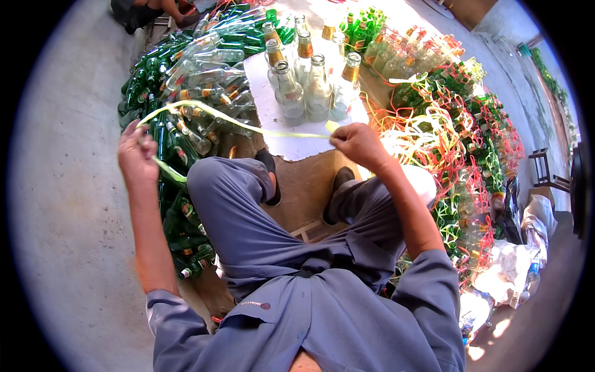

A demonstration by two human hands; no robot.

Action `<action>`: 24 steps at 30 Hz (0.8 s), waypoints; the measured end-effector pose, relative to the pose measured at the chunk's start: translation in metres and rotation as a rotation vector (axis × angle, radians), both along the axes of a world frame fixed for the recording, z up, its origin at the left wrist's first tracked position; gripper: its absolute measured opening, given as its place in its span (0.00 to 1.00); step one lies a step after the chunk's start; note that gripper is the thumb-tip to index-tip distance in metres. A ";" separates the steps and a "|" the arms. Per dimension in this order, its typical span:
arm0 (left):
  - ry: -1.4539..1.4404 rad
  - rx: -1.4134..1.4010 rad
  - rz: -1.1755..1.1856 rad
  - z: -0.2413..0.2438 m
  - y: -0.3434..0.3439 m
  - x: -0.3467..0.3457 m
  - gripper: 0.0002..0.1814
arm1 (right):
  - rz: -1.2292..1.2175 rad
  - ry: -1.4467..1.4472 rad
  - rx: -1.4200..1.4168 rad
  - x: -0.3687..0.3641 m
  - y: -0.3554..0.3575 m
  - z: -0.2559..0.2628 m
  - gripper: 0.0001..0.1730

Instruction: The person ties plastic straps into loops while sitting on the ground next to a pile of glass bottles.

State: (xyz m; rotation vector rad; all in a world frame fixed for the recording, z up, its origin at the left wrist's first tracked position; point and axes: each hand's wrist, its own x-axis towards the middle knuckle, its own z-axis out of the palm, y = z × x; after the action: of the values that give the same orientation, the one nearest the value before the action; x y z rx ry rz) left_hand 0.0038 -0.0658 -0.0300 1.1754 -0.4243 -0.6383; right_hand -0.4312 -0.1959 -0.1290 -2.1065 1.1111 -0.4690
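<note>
A yellow-green plastic strap (223, 115) runs in a slack arc between my two hands. My left hand (138, 151), raised at the far left, grips one stretch of it, and a tail hangs down by my knee. My right hand (357, 143) pinches the strap between thumb and fingers, with a short end sticking up. Beyond the hands, several clear glass bottles (289, 100) with open necks, some with gold neck labels, stand close together on a white board (274, 139). Neither hand touches the bottles.
Green and clear bottles (186, 144) lie heaped on the left. Loose red, yellow and white straps (418, 135) are piled at the right, before strapped bundles of bottles (492, 135). Plastic bags (504, 265) and a small stool (544, 172) stand farther right. Another person (160, 9) sits at the top left.
</note>
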 end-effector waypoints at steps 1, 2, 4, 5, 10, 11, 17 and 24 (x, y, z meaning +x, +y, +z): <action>-0.073 0.050 -0.083 0.002 -0.006 -0.030 0.16 | 0.063 0.039 -0.028 0.009 0.005 0.002 0.11; -0.141 0.056 -0.203 0.005 -0.010 -0.068 0.17 | 0.089 0.038 -0.023 0.017 0.011 0.003 0.11; -0.232 0.135 -0.375 -0.009 -0.020 -0.124 0.19 | 0.154 -0.011 -0.035 0.034 0.021 -0.003 0.11; -0.318 0.112 -0.465 -0.021 -0.023 -0.146 0.19 | 0.183 -0.062 -0.021 0.040 0.025 -0.002 0.10; -0.594 0.297 -0.787 -0.071 -0.025 -0.205 0.15 | 0.234 -0.161 0.079 0.049 0.033 -0.007 0.10; -0.598 0.365 -0.802 -0.073 -0.023 -0.210 0.15 | 0.232 -0.131 0.106 0.046 0.033 -0.008 0.11; -0.677 0.453 -0.914 -0.064 -0.026 -0.196 0.14 | 0.000 -0.387 0.396 0.028 0.023 -0.009 0.14; -0.277 0.335 -0.700 -0.023 -0.038 -0.136 0.13 | -0.193 -0.207 -0.030 0.001 0.006 -0.023 0.25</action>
State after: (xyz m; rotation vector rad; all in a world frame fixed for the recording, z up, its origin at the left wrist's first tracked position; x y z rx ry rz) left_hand -0.1319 -0.1034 -0.0529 1.4424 -1.0165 -1.1870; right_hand -0.4298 -0.1904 -0.1517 -1.9328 1.1959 -0.7804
